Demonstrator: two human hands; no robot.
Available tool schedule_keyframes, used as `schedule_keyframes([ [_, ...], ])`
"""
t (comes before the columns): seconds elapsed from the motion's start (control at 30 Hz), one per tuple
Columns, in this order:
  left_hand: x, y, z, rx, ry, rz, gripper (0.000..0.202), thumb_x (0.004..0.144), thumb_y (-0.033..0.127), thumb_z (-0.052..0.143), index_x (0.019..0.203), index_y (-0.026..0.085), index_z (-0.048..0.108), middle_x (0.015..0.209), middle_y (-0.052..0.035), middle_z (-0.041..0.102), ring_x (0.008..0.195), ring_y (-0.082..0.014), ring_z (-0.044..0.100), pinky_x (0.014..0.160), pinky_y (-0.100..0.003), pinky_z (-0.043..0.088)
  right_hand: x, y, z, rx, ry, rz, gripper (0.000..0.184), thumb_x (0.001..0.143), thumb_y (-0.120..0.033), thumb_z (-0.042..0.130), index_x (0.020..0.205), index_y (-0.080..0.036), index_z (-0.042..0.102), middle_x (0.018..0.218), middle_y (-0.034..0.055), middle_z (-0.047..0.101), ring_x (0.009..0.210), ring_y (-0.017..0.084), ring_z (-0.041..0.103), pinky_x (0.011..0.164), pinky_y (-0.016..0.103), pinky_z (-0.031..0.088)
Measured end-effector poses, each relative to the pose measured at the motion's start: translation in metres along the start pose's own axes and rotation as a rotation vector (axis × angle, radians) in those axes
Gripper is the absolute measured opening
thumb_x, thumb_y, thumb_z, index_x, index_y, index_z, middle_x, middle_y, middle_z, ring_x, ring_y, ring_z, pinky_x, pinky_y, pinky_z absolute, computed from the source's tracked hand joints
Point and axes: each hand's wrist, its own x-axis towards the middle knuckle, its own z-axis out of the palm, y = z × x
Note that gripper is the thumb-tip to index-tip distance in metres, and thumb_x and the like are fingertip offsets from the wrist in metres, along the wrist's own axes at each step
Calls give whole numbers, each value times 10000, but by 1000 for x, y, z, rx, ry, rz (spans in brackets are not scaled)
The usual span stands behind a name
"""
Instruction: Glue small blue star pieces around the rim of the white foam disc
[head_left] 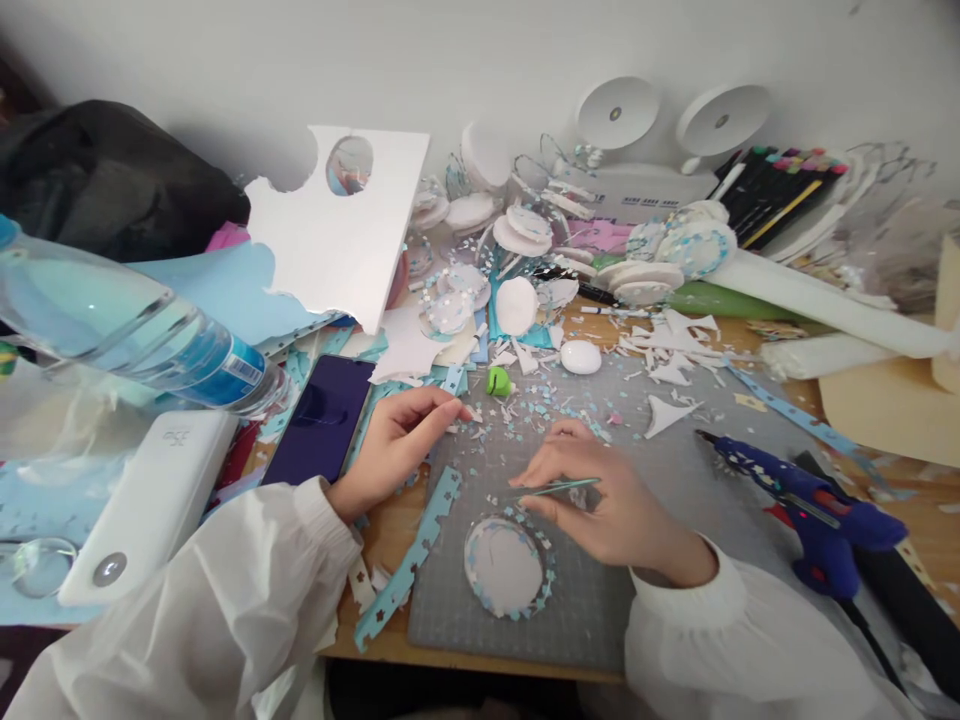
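My right hand is closed around slim teal tweezers, whose tips point left, just above the cutting mat. Below them lies a white foam disc, ringed with small blue and white paper flowers. My left hand hovers at the mat's left edge with thumb and forefinger pinched together. Whatever is between those fingertips is too small to name. Tiny paper pieces are scattered between my hands. A punched blue paper strip lies left of the disc.
A blue glue gun rests on the right of the grey cutting mat. At left are a phone, a white power bank and a tilted water bottle. Decorated foam discs pile up behind, beside a cut foam board.
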Motion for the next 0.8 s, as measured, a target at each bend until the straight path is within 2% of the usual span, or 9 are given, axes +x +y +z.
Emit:
schedule_keyframes([
  [0.17, 0, 0, 0, -3, 1, -9, 253, 907, 310, 567, 786, 150, 720, 508, 45, 447, 476, -75, 366, 485, -225, 280, 1, 2, 3, -19, -52, -37, 96, 849, -155, 657, 872, -230, 601, 828, -9, 714, 762, 151, 639, 860, 409, 389],
  [0.37, 0, 3, 0, 7, 2, -20, 255, 888, 315, 578, 754, 149, 718, 602, 2, 603, 530, -95, 474, 519, -226, 356, 2, 2, 5, -27, -81, -101, 99, 858, -137, 648, 896, -220, 611, 828, 0, 721, 756, 141, 641, 843, 397, 407],
  [0.47, 0, 4, 1, 18, -2, -11, 259, 887, 319, 578, 746, 152, 716, 637, -17, 641, 585, -116, 537, 540, -228, 390, 2, 2, 6, -59, -24, -78, 111, 856, -129, 645, 881, -234, 618, 798, -9, 725, 715, 143, 640, 823, 406, 407],
  [0.67, 0, 6, 0, 49, -31, -10, 274, 889, 339, 572, 747, 154, 715, 649, -27, 661, 612, -130, 573, 550, -232, 417, 2, 0, 4, -18, 206, -11, 175, 818, -97, 675, 859, -246, 592, 841, 5, 744, 732, 166, 662, 811, 414, 413],
  [0.73, 0, 6, 0, 53, -41, -9, 268, 891, 331, 570, 754, 153, 717, 662, -26, 669, 614, -127, 575, 562, -233, 422, 2, 0, 2, 5, 214, 6, 174, 816, -98, 677, 852, -244, 589, 839, 4, 742, 744, 169, 664, 808, 410, 415],
  [0.8, 0, 6, 0, 49, -45, -12, 263, 890, 322, 567, 758, 151, 717, 690, -32, 684, 641, -133, 590, 579, -235, 430, 2, 1, 0, 15, 127, 1, 160, 820, -112, 680, 859, -244, 598, 829, -2, 736, 737, 163, 658, 819, 409, 416],
])
